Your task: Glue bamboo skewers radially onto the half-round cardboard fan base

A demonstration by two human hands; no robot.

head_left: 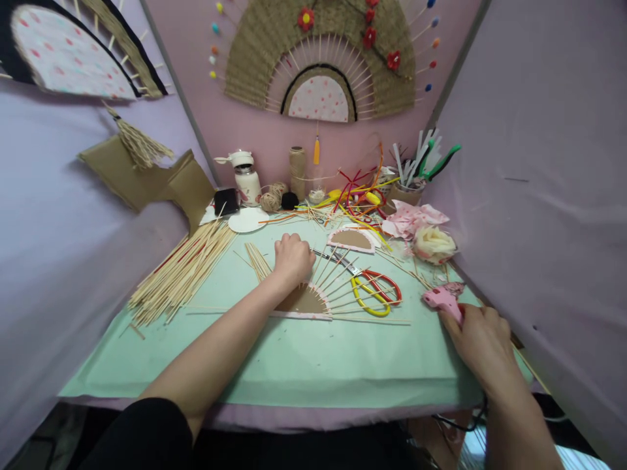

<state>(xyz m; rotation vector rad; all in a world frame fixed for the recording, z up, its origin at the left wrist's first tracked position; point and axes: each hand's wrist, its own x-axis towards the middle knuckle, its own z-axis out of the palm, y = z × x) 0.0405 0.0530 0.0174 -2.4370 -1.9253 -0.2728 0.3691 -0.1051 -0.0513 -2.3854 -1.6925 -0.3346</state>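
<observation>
My right hand [482, 339] grips a pink glue gun [443, 297] by its handle at the table's right side. My left hand [294, 260] is closed above a half-round cardboard piece [306, 299]; whatever its fingers hold is hidden from me. Thin wooden sticks [343, 287] fan out to the right from this piece, which has a pale spotted edge along the bottom. Under those sticks lies a pair of scissors [365, 281] with red and yellow handles. A small bunch of sticks [257, 260] lies just left of my left hand.
A large pile of sticks [183, 274] covers the table's left part. Behind are a second half-round piece [351, 239], a white bottle [247, 183], twine [297, 171], colourful pipe cleaners [355, 189], spotted cloth [416, 219] and a cream fabric flower [435, 245]. A finished-looking fan [249, 72] hangs behind.
</observation>
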